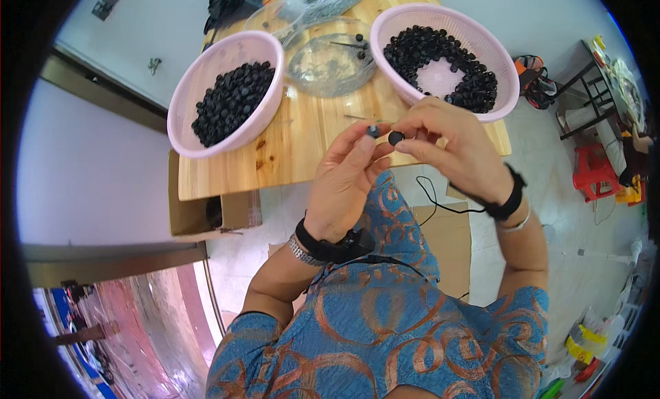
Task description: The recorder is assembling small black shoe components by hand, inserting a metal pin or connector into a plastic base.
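Note:
Over the table's near edge, my left hand (pixel 348 172) pinches a small dark round piece with a pale tip (pixel 373 131) between thumb and fingers. Close beside it, my right hand (pixel 450 144) holds a small black round cap (pixel 396 138) between thumb and forefinger. The two pieces are slightly apart. At the left stands a pink basket (pixel 180 117) with a heap of small black round pieces (pixel 234 100). Another pink basket (pixel 507 62) at the right has similar black pieces (pixel 474 79) ringed around a bare patch of its bottom.
A clear round tray (pixel 323 93) with a few black pieces lies between the baskets on the wooden table (pixel 289 158). A thin metal rod (pixel 357 117) lies beyond my hands. Plastic bags (pixel 320 3) sit at the back. Below are a cardboard box (pixel 251 210) and, off right, a red stool (pixel 595 172).

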Motion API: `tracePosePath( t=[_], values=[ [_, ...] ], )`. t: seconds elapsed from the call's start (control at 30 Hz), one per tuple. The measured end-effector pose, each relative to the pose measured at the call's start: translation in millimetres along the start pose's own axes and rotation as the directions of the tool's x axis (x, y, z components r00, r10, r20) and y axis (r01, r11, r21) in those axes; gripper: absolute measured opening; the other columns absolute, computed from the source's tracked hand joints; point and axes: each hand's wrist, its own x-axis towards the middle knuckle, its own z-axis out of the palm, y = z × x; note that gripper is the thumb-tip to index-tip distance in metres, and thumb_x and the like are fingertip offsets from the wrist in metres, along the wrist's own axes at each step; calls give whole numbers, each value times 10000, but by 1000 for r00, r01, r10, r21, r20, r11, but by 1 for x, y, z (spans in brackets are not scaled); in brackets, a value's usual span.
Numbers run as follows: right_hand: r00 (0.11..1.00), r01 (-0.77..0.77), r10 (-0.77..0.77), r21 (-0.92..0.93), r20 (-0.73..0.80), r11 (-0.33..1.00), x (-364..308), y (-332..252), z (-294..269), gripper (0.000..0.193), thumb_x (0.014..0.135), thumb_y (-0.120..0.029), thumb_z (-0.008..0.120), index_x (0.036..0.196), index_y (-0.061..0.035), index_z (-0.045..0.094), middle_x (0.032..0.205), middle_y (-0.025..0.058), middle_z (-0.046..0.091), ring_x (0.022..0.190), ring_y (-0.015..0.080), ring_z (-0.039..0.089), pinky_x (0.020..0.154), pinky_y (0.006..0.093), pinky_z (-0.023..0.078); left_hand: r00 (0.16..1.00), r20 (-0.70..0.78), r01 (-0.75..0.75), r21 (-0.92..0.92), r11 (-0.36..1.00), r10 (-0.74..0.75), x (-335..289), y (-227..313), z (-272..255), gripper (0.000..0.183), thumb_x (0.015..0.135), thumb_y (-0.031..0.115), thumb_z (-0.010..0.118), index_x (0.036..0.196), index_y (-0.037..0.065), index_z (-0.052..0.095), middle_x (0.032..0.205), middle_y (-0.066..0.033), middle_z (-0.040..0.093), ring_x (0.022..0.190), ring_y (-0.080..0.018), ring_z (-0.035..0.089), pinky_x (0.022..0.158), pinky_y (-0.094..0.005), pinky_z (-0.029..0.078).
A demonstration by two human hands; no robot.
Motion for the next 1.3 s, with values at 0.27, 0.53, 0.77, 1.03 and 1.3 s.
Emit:
tracePosePath(
  t=[0.27, 0.53, 0.77, 1.03, 1.3],
  values=[
    [943, 137, -113, 59, -312, 989, -32, 4, 57, 254, 711, -28, 681, 951, -23, 598, 988, 103, 505, 847, 194, 534, 697, 270, 454, 999, 42, 2, -67, 998, 0, -20, -15, -6, 240, 906, 95, 507, 1139, 43, 529, 1052, -45, 578, 931, -121, 570, 814, -252, 490],
    [943, 176, 69, 661, -326, 729, -41, 3, 77, 280, 773, 5, 638, 1047, -6, 580, 1083, 87, 511, 847, 96, 524, 711, 216, 462, 995, 83, 52, -75, 996, -46, -39, -11, -8, 267, 908, 100, 504, 1157, 7, 532, 1022, -70, 593, 871, -124, 582, 786, -244, 501],
    [894, 207, -1, 412, -448, 887, -47, 5, 80, 302, 719, 10, 685, 1006, -7, 591, 1005, 86, 547, 809, 114, 538, 695, 211, 454, 983, 104, 148, 32, 989, -150, -42, -1, -7, 276, 908, 105, 505, 1161, -3, 527, 1013, -69, 597, 869, -129, 587, 776, -238, 499],
    [810, 244, -154, 87, -566, 966, -47, -3, 89, 324, 653, -16, 740, 941, -19, 591, 1028, 113, 538, 807, 160, 571, 629, 255, 499, 998, 47, -34, -22, 999, 35, -38, -11, -4, 263, 916, 96, 483, 1166, 19, 514, 1047, -85, 589, 900, -144, 588, 790, -252, 489],
    [812, 260, -151, 118, -563, 958, -50, 6, 92, 276, 691, -1, 711, 937, -6, 586, 1033, 117, 532, 839, 152, 568, 683, 246, 495, 1000, 17, 1, -1, 1000, -1, -40, -15, -5, 259, 916, 106, 488, 1157, 17, 521, 1046, -67, 586, 942, -140, 566, 811, -257, 480]
  ],
)
